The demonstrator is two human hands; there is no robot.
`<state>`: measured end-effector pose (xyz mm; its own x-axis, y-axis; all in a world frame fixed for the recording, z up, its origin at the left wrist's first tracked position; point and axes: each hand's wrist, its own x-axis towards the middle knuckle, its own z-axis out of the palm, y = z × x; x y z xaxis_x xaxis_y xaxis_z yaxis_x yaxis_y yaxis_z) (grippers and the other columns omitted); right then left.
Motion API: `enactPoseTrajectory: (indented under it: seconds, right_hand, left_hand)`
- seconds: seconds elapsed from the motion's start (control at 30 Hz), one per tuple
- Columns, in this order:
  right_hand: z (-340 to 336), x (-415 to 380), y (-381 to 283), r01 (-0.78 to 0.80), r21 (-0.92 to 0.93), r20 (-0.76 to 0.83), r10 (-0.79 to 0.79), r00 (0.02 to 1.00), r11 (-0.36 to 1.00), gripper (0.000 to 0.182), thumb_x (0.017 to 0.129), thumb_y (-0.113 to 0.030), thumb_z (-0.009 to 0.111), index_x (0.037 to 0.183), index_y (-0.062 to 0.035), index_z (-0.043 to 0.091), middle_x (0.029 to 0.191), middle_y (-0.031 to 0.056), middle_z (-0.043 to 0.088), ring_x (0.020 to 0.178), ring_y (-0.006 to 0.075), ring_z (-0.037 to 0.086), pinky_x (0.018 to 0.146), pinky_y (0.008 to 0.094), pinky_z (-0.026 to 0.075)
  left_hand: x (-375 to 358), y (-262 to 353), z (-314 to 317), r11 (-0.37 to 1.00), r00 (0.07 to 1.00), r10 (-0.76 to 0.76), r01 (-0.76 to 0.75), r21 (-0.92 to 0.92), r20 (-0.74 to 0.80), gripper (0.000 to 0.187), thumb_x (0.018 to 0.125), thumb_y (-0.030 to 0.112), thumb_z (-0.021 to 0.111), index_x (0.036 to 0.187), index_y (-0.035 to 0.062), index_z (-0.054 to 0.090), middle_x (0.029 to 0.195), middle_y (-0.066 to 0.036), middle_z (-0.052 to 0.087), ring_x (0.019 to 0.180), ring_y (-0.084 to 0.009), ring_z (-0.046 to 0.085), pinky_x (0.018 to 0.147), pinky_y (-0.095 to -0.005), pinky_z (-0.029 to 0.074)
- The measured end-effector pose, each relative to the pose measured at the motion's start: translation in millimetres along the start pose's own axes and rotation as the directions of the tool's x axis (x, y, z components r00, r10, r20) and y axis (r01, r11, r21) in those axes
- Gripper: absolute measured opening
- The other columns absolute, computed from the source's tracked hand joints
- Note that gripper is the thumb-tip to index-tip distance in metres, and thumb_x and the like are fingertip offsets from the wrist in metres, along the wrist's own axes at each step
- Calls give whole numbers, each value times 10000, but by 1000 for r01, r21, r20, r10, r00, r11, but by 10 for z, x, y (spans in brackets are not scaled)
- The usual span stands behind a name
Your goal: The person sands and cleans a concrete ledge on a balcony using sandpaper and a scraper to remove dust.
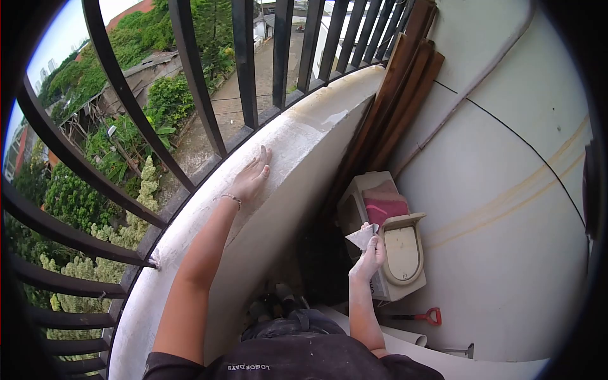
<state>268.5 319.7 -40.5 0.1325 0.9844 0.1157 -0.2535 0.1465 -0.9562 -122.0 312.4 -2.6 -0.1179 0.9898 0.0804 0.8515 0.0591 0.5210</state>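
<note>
My left hand [251, 177] lies flat on the white top of the curved parapet wall [297, 136], fingers stretched and slightly apart. Pale dust coats this hand, and a thin bracelet [232, 199] circles the wrist. Over the floor side of the wall, my right hand [368, 258] is closed around a folded piece of sandpaper [363, 237], whose pale pointed corner sticks out to the left. White dust covers the right hand and forearm too. The sandpaper is apart from the wall. Most of its grey side is hidden by my fingers.
Black metal railings [245, 69] rise along the wall's outer edge. Brown wooden planks [399, 104] lean at the far corner. Below my right hand stands a beige plastic bin [405, 256] with a pink cloth [385, 204]. A red-handled tool [432, 316] lies beside it.
</note>
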Motion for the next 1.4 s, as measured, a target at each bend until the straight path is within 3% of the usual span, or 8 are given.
enactPoseTrajectory:
  seconds: [0.1, 0.27, 0.6, 0.8, 0.97, 1.13, 1.27, 1.4]
  right_hand:
    - [-73, -17, 166, -15, -72, -33, 13, 999, 997, 275, 1086, -119, 478, 1129, 55, 688, 1185, 134, 720, 1052, 154, 636, 998, 322, 481]
    - [40, -92, 58, -53, -4, -15, 53, 998, 999, 284, 1089, -126, 471, 1148, 61, 676, 1207, 142, 718, 1051, 153, 643, 1002, 324, 481]
    - [-52, 74, 100, -104, 30, 35, 103, 994, 994, 298, 1091, -106, 453, 1213, 106, 623, 1288, 224, 671, 1195, 243, 640, 1095, 368, 461]
    - [-172, 143, 14, -109, 62, -3, 109, 994, 992, 300, 1104, -145, 439, 1186, 93, 602, 1321, 267, 637, 1243, 292, 624, 1119, 415, 458]
    - [-217, 205, 87, -202, -39, 207, 206, 956, 979, 296, 1092, -142, 487, 1162, 83, 666, 1203, 175, 713, 1128, 212, 671, 1039, 359, 493]
    - [-160, 137, 104, -174, -131, 283, 204, 937, 976, 246, 1073, -123, 540, 1112, 66, 694, 1096, 86, 731, 1004, 119, 654, 965, 278, 488]
    - [-170, 80, 160, -167, -143, 292, 202, 935, 976, 230, 1064, -124, 565, 1097, 58, 701, 1038, 53, 722, 956, 94, 639, 913, 260, 490]
    - [-228, 116, 239, -154, -210, 291, 213, 933, 965, 250, 1068, -126, 545, 1120, 66, 696, 1138, 121, 738, 1023, 144, 675, 969, 290, 492]
  left_hand:
    - [-102, 304, 45, 996, 996, -88, 89, 30, -23, 715, 1090, 513, 104, 1642, 71, -6, 1704, -209, 68, 1556, -374, 192, 1287, -386, 138]
    - [-125, 953, 303, 952, 925, -284, 303, 37, -252, 892, 1065, 508, 331, 1562, -155, 3, 1685, -274, 81, 1582, -357, 71, 1289, -436, 98]
    - [567, 1128, 496, 817, 709, -557, 563, -129, -433, 914, 1057, 533, 352, 1563, -157, 31, 1677, -294, 89, 1583, -363, 52, 1291, -424, 73]
    - [729, 1050, 472, 925, 891, -366, 380, -1, -268, 811, 1089, 475, 274, 1573, -139, 60, 1681, -283, 91, 1582, -353, 77, 1289, -419, 108]
    - [592, 802, 334, 941, 984, -180, 170, -291, -8, 805, 1073, 554, 243, 1624, -11, 83, 1705, -199, 117, 1583, -325, 118, 1282, -395, 138]
    - [585, 439, 432, 538, 978, 203, -145, -831, -40, 870, 1037, 699, 175, 1652, 94, 64, 1721, -82, 140, 1579, -288, 160, 1279, -404, 141]
    - [547, 516, 362, 465, 989, 147, -46, -884, 26, 985, 943, 819, 119, 1659, 150, 18, 1728, -52, 99, 1596, -273, 26, 1282, -497, 29]
    - [533, 539, 378, 569, 989, 143, -107, -815, -31, 920, 991, 765, 134, 1653, 127, 115, 1701, -52, 221, 1582, -271, 138, 1271, -435, 111]
